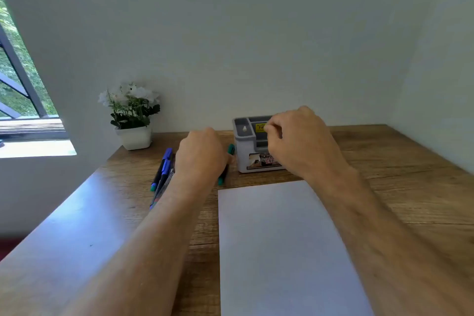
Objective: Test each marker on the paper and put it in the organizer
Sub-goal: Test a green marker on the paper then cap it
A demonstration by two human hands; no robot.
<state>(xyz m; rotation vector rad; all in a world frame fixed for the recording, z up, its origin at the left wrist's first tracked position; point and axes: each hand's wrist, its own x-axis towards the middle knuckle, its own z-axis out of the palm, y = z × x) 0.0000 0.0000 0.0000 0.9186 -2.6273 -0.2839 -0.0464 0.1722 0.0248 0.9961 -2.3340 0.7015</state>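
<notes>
Two bare hands reach out over a wooden desk [384,161]. The left hand [201,152] is curled, knuckles up, over a green-capped marker [230,149]; the green cap shows just past its knuckles on the far right side, and the marker's dark barrel and green tail come out below the hand toward the near side. The fingers seem to be closed round it, though the fingertips themselves are hidden under the hand.

The right hand [300,141] hangs in front of the grey organizer [243,146], covering its right half. Its fingers are bent and the thumb and forefinger tips meet close together in front of a yellow sticker [260,127] on the organizer's upper part. Whether they pinch anything there, I cannot tell: nothing shows between the tips.

Just left of the left hand and wrist lies a bunch of markers [161,174] with blue and dark barrels, partly tucked under the forearm. Below and between both wrists, on the near side, a blank white sheet of paper [282,251] lies flat on the desk, its far edge just short of the organizer.

Well to the left of the left hand, against the wall, stands a white pot of white flowers [133,115], and farther left a window [18,84].
</notes>
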